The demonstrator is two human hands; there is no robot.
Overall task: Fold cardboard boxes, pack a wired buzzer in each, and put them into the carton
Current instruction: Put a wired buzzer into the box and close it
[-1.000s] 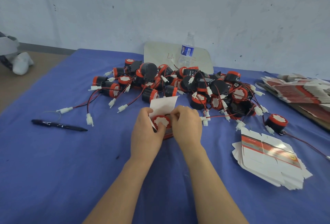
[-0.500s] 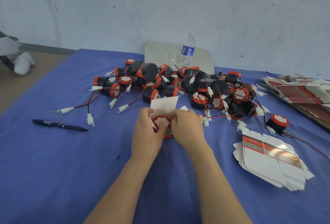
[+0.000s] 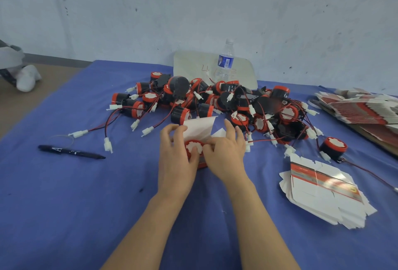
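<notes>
Centre of frame: small box point(image 3: 199, 128) on the blue tablecloth point(image 3: 64, 205), white top flap upright, red printed side low between the two wrists. In the open mouth of the box: buzzer point(image 3: 195, 147), red rim and white face turned toward the camera.

For the left hand point(image 3: 176, 162): gripping the box from its left side. Fingers point(image 3: 171, 133) curled over the upper left edge beside the flap, thumb laid against the lower edge of the buzzer face.

For the right hand point(image 3: 226, 160): thumb and forefinger pinching at the right rim of the buzzer, in contact with it. Remaining fingers point(image 3: 229, 126) straight, slightly spread, raised just right of the flap. Wire under the pinch: cannot tell.

Buzzer thus bracketed: left thumb below, right pinch at its right, flap behind.

Surroundings:
- Mid frame, just behind the flap: heap of buzzers point(image 3: 226, 101), red-and-black leads and white plugs trailing outward.
- Right of the heap, apart from it: lone buzzer point(image 3: 332, 149).
- Lower right: stack of flat boxes point(image 3: 323, 190).
- Right edge: larger second stack point(image 3: 361, 108).
- Left of frame, well apart from the hands: black pen point(image 3: 71, 151).
- Upper middle, behind the heap: water bottle point(image 3: 225, 61) upright in front of a white board point(image 3: 189, 65) leaning on the wall.
</notes>
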